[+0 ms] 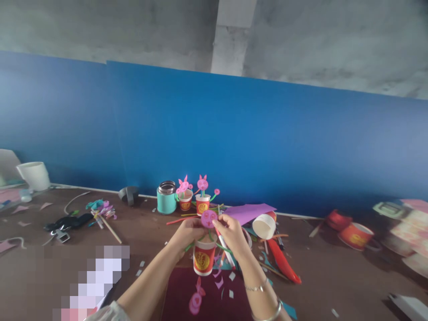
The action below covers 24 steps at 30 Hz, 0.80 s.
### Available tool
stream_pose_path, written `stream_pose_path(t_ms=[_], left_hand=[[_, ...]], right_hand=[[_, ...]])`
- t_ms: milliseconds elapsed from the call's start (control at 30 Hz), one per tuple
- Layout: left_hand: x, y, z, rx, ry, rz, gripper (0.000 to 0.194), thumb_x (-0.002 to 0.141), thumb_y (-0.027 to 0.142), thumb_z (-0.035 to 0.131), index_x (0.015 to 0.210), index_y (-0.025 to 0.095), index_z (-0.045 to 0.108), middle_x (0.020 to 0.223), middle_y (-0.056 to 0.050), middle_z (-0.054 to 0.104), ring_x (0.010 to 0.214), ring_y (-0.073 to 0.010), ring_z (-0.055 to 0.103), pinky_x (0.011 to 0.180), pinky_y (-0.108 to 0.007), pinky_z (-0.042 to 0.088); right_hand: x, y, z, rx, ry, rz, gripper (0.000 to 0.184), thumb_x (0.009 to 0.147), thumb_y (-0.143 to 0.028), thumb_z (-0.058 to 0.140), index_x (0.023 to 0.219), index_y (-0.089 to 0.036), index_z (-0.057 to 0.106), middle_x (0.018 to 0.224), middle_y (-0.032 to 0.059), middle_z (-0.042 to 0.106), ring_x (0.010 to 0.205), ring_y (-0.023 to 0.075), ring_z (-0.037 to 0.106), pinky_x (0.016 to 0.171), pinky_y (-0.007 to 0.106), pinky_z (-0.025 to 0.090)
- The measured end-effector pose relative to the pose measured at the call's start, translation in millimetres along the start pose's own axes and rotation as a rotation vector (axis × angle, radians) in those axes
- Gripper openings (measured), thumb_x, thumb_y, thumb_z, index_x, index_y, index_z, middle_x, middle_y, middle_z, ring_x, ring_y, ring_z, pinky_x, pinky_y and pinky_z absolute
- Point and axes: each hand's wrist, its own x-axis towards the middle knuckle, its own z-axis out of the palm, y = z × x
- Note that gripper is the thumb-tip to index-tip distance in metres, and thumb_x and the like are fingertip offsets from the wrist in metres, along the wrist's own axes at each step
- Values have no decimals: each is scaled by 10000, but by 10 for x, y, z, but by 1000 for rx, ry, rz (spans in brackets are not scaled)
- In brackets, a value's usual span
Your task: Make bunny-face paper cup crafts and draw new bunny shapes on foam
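A round pink paper face (207, 219) with drawn features stands on a green stem above a red paper cup (203, 258) with a gold emblem. My right hand (230, 229) pinches the face's right edge. From the other side, my left hand (191, 232) has its fingers closed at the face's lower left edge; their tips are partly hidden. Green pipe-cleaner arms stick out from both sides of the cup. Below it, pink paper cutouts (196, 302) with a round piece and ear shapes lie on a dark red mat (177, 292).
Behind stand two finished-looking cup figures with pink faces (202, 183) and a teal jar (166, 199). Purple paper (249, 213), a tipped white cup (264, 226) and a red pouch-like item (284, 263) lie to the right. Paper scraps are scattered around. A blue partition (214, 133) closes the back.
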Motion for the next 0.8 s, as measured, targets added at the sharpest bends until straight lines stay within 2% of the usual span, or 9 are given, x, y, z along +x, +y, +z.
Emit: stream_pose_path(t_ms=[133,333,533,800], left_hand=[[-18,20,-1,24,-12,-4,390,550,227,787,896,72,696,749,-106,723,692,-221,672,669,-289,478],[-34,10,55,25,-2,31,451,615,401,770,927,90,676,776,-110,725,697,-215,677,671,-290,495],[-70,35,114,-31,32,10,449,564,390,802,861,74,688,752,-109,720,666,-212,669,670,-303,505],[-52,24,43,51,31,16,404,564,388,800,795,72,701,691,-101,710,641,-219,664,646,-310,503]], right_hand=[[-4,-18,-7,-27,22,-16,197,731,-347,568,639,-172,566,570,-13,543,552,133,483,512,223,364],[-8,-13,4,-33,14,-20,174,725,-330,573,667,-167,595,585,-5,562,574,144,506,539,232,393],[-22,-32,21,4,-12,-6,161,710,-314,592,693,-157,620,623,14,609,595,156,539,537,234,405],[-40,-85,7,2,-28,14,160,700,-309,596,686,-155,634,593,12,622,577,163,561,547,246,415]])
